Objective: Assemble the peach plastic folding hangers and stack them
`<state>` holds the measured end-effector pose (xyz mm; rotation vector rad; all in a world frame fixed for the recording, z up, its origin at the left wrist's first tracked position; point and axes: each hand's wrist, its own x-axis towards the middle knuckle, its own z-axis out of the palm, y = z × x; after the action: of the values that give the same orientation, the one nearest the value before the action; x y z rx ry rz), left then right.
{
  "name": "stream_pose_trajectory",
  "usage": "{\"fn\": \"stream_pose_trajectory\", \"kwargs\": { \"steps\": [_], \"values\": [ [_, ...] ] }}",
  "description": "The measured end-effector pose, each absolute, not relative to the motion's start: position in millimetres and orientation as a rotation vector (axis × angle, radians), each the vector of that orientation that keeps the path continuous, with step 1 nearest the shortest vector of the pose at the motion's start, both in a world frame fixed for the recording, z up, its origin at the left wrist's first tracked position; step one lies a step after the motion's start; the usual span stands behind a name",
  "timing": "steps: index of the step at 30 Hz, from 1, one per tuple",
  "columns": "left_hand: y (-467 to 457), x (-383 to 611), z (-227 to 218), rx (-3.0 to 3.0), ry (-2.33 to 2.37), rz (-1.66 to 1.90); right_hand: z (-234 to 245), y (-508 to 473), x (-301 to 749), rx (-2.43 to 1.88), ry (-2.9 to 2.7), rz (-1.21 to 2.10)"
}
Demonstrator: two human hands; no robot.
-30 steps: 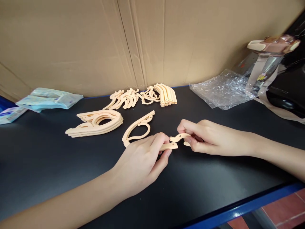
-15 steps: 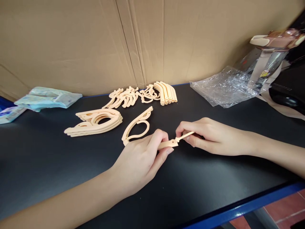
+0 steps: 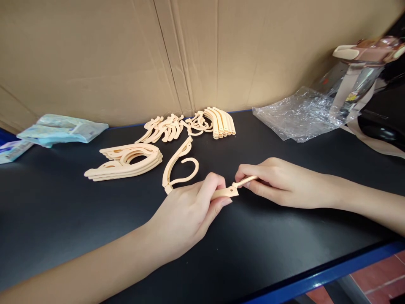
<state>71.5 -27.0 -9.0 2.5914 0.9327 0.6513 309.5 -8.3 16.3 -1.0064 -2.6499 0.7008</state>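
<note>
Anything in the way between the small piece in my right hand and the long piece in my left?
Nothing visible. The small piece in your right hand sits right at the end of the long piece in your left hand; whether they touch, I can't tell.

One hooked hanger (image 3: 174, 156), one small piece (image 3: 247, 180), one hanger stack (image 3: 126, 171); tabletop (image 3: 268, 228)'s far edge: three heaps (image 3: 172, 128), parts uncountable; far left corner: two packets (image 3: 63, 128); far right: one bottle (image 3: 363, 69), one clear bag (image 3: 297, 118).

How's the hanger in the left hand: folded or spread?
Spread: one arm slants beyond the left hand, the other arm pokes rightward from its fingers. The hand hides part of it.
</note>
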Motion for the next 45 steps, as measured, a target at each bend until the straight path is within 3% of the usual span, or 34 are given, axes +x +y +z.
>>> {"fn": "stream_pose_trajectory", "kwargs": {
  "steps": [9,28,45],
  "values": [
    [-24.7,72.6,-12.2,2.578,0.922,0.606,6.4,-15.7,308.0,-0.973,-2.724,0.456],
    [-26.3,74.5,-4.1,2.674,0.904,0.443,0.1,-22.2,305.5,-0.735,-2.825,-0.407],
    [-25.8,71.7,-3.0,2.627,0.853,0.428,-1.7,-22.0,306.5,-0.546,-2.745,-0.675]
  ]
}}
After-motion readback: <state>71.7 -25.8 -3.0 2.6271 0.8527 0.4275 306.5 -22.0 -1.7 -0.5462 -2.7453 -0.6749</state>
